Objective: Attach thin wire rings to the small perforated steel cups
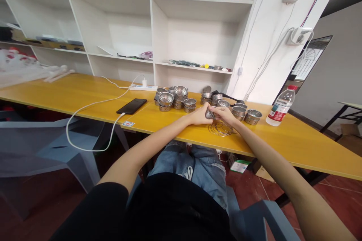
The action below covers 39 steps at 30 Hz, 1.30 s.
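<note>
Head view: the left hand (200,115) grips a small metal piece (209,114) in curled fingers; the right hand (225,115) pinches it too, near wire rings (221,129) on the counter (299,143).

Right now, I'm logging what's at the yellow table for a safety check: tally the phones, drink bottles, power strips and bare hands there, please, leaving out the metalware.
Phone: 1
Drink bottle: 1
Power strip: 1
Bare hands, left hand and right hand: 2
Total: 5
</note>
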### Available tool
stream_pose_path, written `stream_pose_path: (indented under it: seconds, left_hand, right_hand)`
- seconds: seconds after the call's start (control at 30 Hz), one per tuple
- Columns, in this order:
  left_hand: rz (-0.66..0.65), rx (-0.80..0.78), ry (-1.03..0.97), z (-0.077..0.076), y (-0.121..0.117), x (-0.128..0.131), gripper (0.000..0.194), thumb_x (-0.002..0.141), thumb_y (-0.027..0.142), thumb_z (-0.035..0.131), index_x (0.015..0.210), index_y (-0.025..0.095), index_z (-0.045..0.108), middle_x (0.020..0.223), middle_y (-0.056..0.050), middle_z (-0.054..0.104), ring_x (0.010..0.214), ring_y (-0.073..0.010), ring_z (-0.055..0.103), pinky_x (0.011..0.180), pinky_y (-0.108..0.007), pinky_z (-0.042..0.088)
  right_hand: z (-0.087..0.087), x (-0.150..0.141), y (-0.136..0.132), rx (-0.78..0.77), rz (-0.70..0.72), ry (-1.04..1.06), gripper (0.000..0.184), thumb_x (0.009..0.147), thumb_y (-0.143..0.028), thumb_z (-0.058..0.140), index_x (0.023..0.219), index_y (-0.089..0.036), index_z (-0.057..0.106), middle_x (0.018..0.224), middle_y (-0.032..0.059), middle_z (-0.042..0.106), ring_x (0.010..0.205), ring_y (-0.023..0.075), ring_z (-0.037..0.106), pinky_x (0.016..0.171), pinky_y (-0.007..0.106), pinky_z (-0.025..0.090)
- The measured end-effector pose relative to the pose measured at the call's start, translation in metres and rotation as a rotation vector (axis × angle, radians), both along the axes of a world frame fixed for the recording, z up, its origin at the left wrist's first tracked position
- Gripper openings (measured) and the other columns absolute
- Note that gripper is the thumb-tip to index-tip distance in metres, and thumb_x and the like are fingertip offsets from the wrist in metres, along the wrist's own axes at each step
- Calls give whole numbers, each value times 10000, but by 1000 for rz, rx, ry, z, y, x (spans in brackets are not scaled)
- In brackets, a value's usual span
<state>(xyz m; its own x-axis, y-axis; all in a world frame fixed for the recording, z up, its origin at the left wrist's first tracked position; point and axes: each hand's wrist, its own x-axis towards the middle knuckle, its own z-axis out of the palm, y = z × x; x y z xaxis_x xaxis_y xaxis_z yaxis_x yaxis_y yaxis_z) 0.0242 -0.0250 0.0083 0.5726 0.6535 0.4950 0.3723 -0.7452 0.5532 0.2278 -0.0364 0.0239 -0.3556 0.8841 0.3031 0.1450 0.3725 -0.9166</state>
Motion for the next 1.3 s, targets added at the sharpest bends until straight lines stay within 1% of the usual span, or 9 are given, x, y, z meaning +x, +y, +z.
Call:
stream_pose_path:
  seconds: [0.13, 0.33, 0.6, 0.8, 1.03, 1.13, 1.2, 1.3]
  left_hand:
    - [-4, 12, -1, 0, 2, 0, 552, 751, 408, 803, 1022, 272, 342, 904, 21, 608, 820, -212, 614, 737, -340, 465]
    - [5, 24, 2, -1, 4, 0, 548, 755, 396, 807, 1015, 274, 340, 895, 23, 608, 808, -208, 613, 730, -336, 462]
    - [14, 36, 12, 0, 4, -1, 539, 752, 390, 795, 1018, 276, 341, 880, 30, 598, 795, -207, 599, 720, -332, 444]
    - [32, 33, 46, 1, 4, -1, 538, 758, 399, 788, 1028, 275, 340, 882, 19, 606, 797, -218, 608, 703, -336, 436]
    - [52, 50, 50, -1, 6, 0, 529, 763, 400, 795, 1039, 273, 361, 898, 14, 621, 807, -223, 623, 703, -335, 448]
    - [42, 48, 36, -2, 8, 1, 529, 758, 394, 795, 1029, 274, 357, 897, 20, 620, 800, -212, 616, 700, -330, 441]
    - [21, 41, 10, -3, 10, 2, 525, 750, 381, 792, 1025, 275, 357, 911, 20, 628, 806, -206, 614, 713, -328, 444]
    - [10, 36, -21, -4, 13, 2, 530, 746, 378, 789, 1020, 277, 347, 906, 33, 613, 797, -195, 593, 726, -326, 435]
  right_hand:
    - [0, 0, 1, 9, 0, -7, 732, 724, -776, 940, 582, -219, 485, 588, -61, 353, 559, 83, 252, 523, 286, 199]
    - [1, 0, 3, 10, -23, -35, 740, 694, -806, 939, 588, -212, 510, 576, -52, 407, 556, 81, 278, 527, 285, 197]
    - [1, -2, 2, 47, -54, -43, 776, 691, -811, 939, 543, -218, 461, 544, -54, 390, 535, 75, 291, 524, 286, 204]
    - [1, -3, 1, 28, -50, -40, 754, 686, -836, 931, 586, -214, 516, 564, -47, 411, 539, 77, 280, 508, 282, 193]
    - [3, -4, -1, 47, -42, -55, 752, 711, -844, 905, 588, -211, 518, 561, -61, 373, 548, 76, 245, 519, 290, 182]
    - [4, -4, -1, 71, -42, -49, 756, 722, -834, 902, 579, -211, 497, 565, -60, 384, 551, 76, 263, 524, 290, 209]
    - [6, -1, -2, 97, -53, -62, 733, 724, -832, 900, 595, -202, 548, 577, -42, 445, 557, 85, 316, 530, 288, 250]
    - [11, 5, -4, 157, -68, -109, 672, 746, -826, 888, 691, -183, 699, 612, -6, 560, 575, 111, 420, 550, 294, 324]
